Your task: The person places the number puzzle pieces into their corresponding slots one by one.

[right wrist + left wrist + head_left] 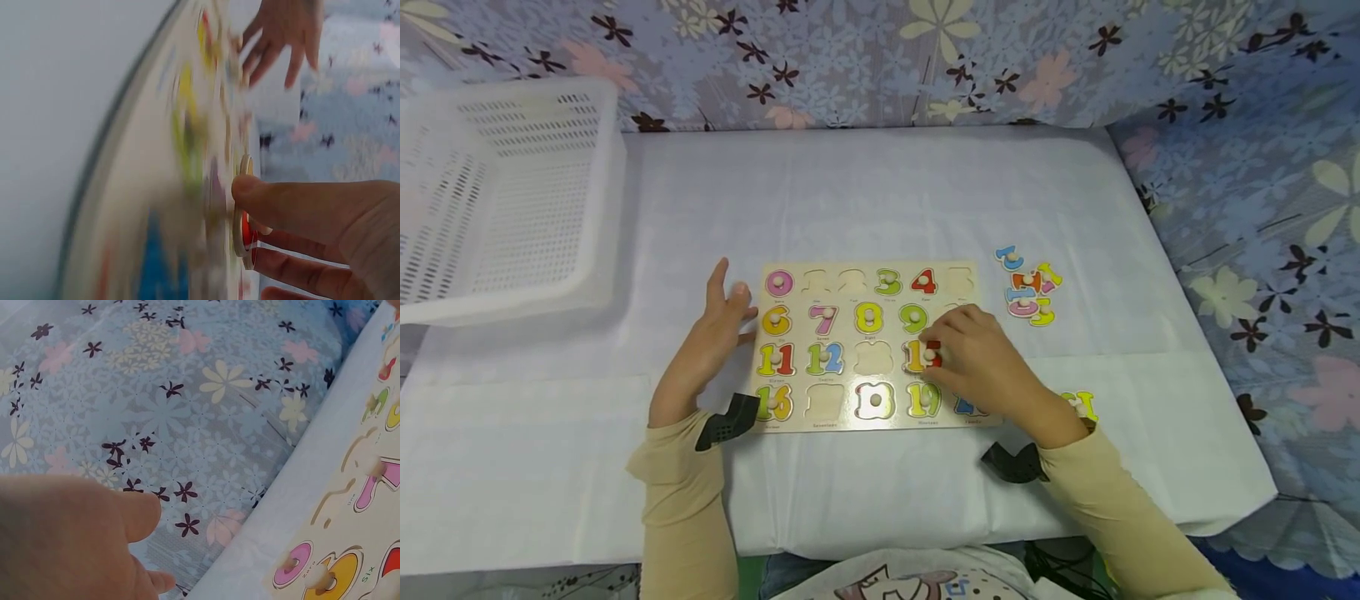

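A wooden number puzzle board (842, 427) lies on the white-covered table, with several knobbed number pieces in its recesses and several bare recesses. My right hand (988, 367) is over the right part of the board and pinches a two-digit number piece (914, 357), orange and red, between thumb and fingers. In the right wrist view that piece (245, 228) stands edge-on, tilted against the board; whether it touches is unclear. My left hand (706, 350) is beside the board's left edge with its fingers spread. It also appears in the left wrist view, where the left hand (81, 537) holds nothing.
Several loose number pieces (1024, 282) lie in a heap right of the board. Another yellow number piece (1081, 403) is partly hidden by the right wrist. A white plastic basket (602, 192) stands at the back left. Flowered cloth (850, 67) hangs behind the table.
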A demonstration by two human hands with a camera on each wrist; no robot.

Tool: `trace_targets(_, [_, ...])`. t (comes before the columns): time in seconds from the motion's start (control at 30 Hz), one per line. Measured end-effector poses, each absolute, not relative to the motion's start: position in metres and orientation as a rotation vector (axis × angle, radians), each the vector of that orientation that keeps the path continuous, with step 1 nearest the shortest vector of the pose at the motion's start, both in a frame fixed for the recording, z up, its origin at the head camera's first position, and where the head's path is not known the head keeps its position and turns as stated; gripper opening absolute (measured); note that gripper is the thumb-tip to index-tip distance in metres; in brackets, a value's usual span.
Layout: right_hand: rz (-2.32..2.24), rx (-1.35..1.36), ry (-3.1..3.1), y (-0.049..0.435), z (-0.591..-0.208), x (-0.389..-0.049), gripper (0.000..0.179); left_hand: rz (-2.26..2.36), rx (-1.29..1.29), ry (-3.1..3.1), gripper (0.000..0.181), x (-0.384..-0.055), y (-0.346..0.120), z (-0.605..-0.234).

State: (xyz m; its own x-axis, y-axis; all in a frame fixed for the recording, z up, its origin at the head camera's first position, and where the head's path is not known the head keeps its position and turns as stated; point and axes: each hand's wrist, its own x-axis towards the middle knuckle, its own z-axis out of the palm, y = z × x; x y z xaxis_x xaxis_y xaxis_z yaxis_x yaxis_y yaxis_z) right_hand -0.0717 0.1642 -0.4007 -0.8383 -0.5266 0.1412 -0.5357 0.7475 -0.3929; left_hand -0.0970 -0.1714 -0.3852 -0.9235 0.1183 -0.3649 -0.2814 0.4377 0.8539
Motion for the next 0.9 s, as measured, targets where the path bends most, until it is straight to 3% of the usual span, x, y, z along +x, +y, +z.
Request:
trace_targets(0.37, [0.709,0.967,-2.88,0.116,-0.4,-0.074,0.041,1.473,-0.152,2.332,0.071,-0.098,-0.169,-0.385])
trace_targets(0.73, [0.699,0.647,-2.951,0.19,-0.402,-0.068,0.04,1.467,-0.143,2.326,0.071,-0.096,-0.17,-0.383])
trace_targets(0.9, [0.688,0.634,-2.95,0.206,-0.408,-0.065,0.038,1.467,-0.14,2.335,0.07,-0.096,-0.17,-0.384])
